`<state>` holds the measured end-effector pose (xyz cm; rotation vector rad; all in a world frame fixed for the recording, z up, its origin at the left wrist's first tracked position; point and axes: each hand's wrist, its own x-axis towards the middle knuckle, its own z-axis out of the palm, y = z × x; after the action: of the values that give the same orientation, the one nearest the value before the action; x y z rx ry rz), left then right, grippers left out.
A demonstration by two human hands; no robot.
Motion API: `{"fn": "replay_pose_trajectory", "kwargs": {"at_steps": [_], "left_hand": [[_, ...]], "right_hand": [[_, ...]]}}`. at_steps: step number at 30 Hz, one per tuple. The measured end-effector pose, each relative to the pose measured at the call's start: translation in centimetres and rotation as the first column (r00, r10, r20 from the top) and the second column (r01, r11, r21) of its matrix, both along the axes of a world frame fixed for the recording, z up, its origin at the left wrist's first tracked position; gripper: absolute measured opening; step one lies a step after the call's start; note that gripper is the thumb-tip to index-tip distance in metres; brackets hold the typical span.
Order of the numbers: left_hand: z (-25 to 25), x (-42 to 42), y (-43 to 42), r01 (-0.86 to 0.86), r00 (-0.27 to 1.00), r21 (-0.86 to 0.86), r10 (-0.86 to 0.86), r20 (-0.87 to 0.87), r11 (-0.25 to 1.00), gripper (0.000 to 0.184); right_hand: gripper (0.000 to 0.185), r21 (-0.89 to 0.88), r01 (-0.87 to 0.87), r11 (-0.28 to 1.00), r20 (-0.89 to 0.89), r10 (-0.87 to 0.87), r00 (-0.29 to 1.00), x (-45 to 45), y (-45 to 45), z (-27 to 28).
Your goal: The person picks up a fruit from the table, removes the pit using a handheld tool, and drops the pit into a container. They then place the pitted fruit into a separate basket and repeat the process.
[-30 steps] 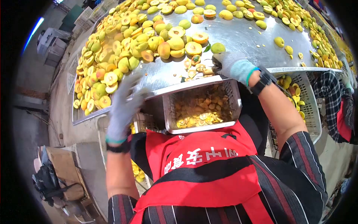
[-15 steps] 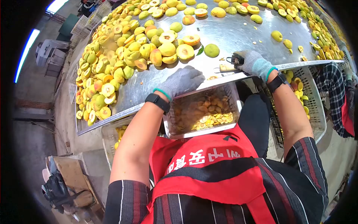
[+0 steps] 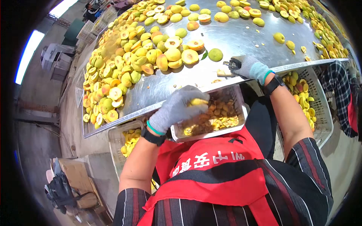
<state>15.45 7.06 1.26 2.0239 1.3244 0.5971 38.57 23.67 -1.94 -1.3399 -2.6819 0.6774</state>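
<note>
My left hand (image 3: 176,107), in a grey glove, is closed around a yellow peach piece (image 3: 198,101), partly hidden by the fingers. It hangs over the left side of a white crate (image 3: 211,134) of peach scraps (image 3: 220,113). Also gloved, my right hand (image 3: 247,67) rests at the table's front edge, curled on a small black hand tool (image 3: 233,64) whose exact kind I cannot make out. Beside it on the metal lies a pale flat piece (image 3: 225,72). A whole green-yellow peach (image 3: 215,55) sits on the table just left of that hand.
Heaps of halved peaches (image 3: 113,81) cover the left side of the metal table (image 3: 241,39), with more along its far and right sides. Crates of yellow pieces stand below, at left (image 3: 130,141) and right (image 3: 322,113). A person in a checked sleeve (image 3: 337,94) is at the right.
My left hand has moved from the table's edge down and towards me, over the white crate, and now holds a peach piece. My right hand stays nearly in place with the tool.
</note>
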Motion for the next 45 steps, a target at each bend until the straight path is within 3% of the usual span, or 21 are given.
{"fn": "replay_pose_trajectory", "kwargs": {"at_steps": [8,10,12,13,16,18,20,21,22,24,26,28,30,32,33,34,36,38,40,42,45], "left_hand": [[2.2,-1.6,-4.9,-0.109,0.991,-0.151,0.119,0.058,0.983,0.041],[2.4,-2.9,-5.4,-0.137,0.99,-0.055,0.138,0.001,0.989,0.038],[3.1,-4.7,-5.9,-0.342,0.899,-0.297,0.403,0.174,0.891,0.034],[2.9,-6.2,-5.8,-0.362,0.918,-0.142,0.379,0.116,0.921,0.032],[1.8,-11.3,-6.5,-0.611,0.768,-0.256,0.639,0.034,0.749,0.03],[2.0,-13.3,-7.0,-0.61,0.72,-0.354,0.683,0.128,0.709,0.029],[3.0,-12.8,-7.7,-0.459,0.677,-0.423,0.616,0.403,0.781,0.029],[4.5,-11.7,-8.1,-0.468,0.698,-0.51,0.656,0.287,0.722,0.028],[3.7,-10.7,-8.4,-0.317,0.691,-0.519,0.568,0.447,0.794,0.029],[4.3,-8.0,-8.9,-0.052,0.794,-0.665,0.434,0.425,0.745,0.032],[2.5,-7.3,-8.6,0.075,0.937,-0.287,0.031,0.348,0.955,0.038],[4.2,-7.7,-8.5,-0.066,0.934,-0.441,0.211,0.288,0.895,0.035],[3.0,-10.4,-7.8,-0.286,0.785,-0.372,0.438,0.438,0.883,0.035],[2.3,-14.9,-5.8,-0.63,0.747,0.04,0.59,0.307,0.776,0.038],[1.6,-18.2,-5.1,-0.648,0.73,0.353,0.683,0.035,0.675,0.041],[0.8,-21.9,-4.1,-0.52,0.595,0.651,0.781,-0.189,0.553,0.045],[-2.9,-27.0,-3.3,-0.687,0.309,0.538,0.866,-0.393,0.489,0.055],[-3.7,-26.2,-3.1,-0.833,0.196,0.346,0.814,-0.547,0.433,0.057],[-2.7,-24.7,-2.7,-0.816,0.154,0.336,0.738,-0.657,0.47,0.054],[-1.9,-23.7,-2.6,-0.796,0.146,0.356,0.726,-0.672,0.49,0.05],[-1.3,-22.8,-3.1,-0.778,0.157,0.333,0.679,-0.718,0.533,0.043]], "right_hand": [[0.027,0.062,-0.037,0.997,-0.066,0.041,0.997,-0.1,1.1,-2.5],[0.027,0.051,-0.028,0.998,-0.013,0.029,1.0,-0.4,0.7,-1.7],[0.027,0.076,-0.001,0.997,-0.056,0.005,0.998,-0.3,0.3,-1.5],[0.027,0.075,-0.003,0.997,-0.075,0.008,0.997,-0.3,0.2,-1.3],[0.028,0.095,-0.03,0.995,-0.13,0.042,0.991,-0.3,0.5,-1.9],[0.029,0.017,-0.088,0.996,-0.177,0.089,0.98,-0.2,0.9,-1.8],[0.031,-0.161,-0.092,0.983,-0.21,0.057,0.976,-0.2,1.5,-1.3],[0.033,-0.094,-0.07,0.993,-0.171,0.054,0.984,-0.1,2.3,-2.3],[0.034,-0.026,-0.049,0.998,-0.132,0.046,0.99,-0.2,2.9,-3.1],[0.034,0.125,0.118,0.985,0.03,-0.123,0.992,-1.4,1.6,-1.5],[0.031,0.243,0.097,0.965,0.091,-0.122,0.988,-2.2,0.9,-1.2],[0.031,0.206,0.107,0.973,0.056,-0.12,0.991,-2.2,0.9,-1.1],[0.032,0.144,0.141,0.979,0.044,-0.148,0.988,-2.2,0.9,-1.0],[0.034,0.095,0.139,0.986,-0.023,-0.137,0.99,-2.0,1.1,-1.4],[0.037,0.173,0.111,0.979,-0.053,-0.103,0.993,-2.3,0.6,-1.1],[0.039,0.246,0.09,0.965,0.008,-0.095,0.995,-2.5,0.7,-1.0],[0.038,0.507,0.066,0.859,-0.057,-0.043,0.997,-2.7,-0.3,0.0],[0.039,0.417,0.047,0.907,-0.204,0.043,0.978,-2.2,-0.7,1.0],[0.041,0.115,-0.043,0.992,0.011,0.042,0.999,-1.8,0.1,0.0],[0.04,0.132,-0.027,0.991,0.06,0.019,0.998,-2.0,-0.1,0.2],[0.036,-0.029,-0.218,0.976,0.244,0.218,0.945,-3.5,-0.6,1.9]]}}
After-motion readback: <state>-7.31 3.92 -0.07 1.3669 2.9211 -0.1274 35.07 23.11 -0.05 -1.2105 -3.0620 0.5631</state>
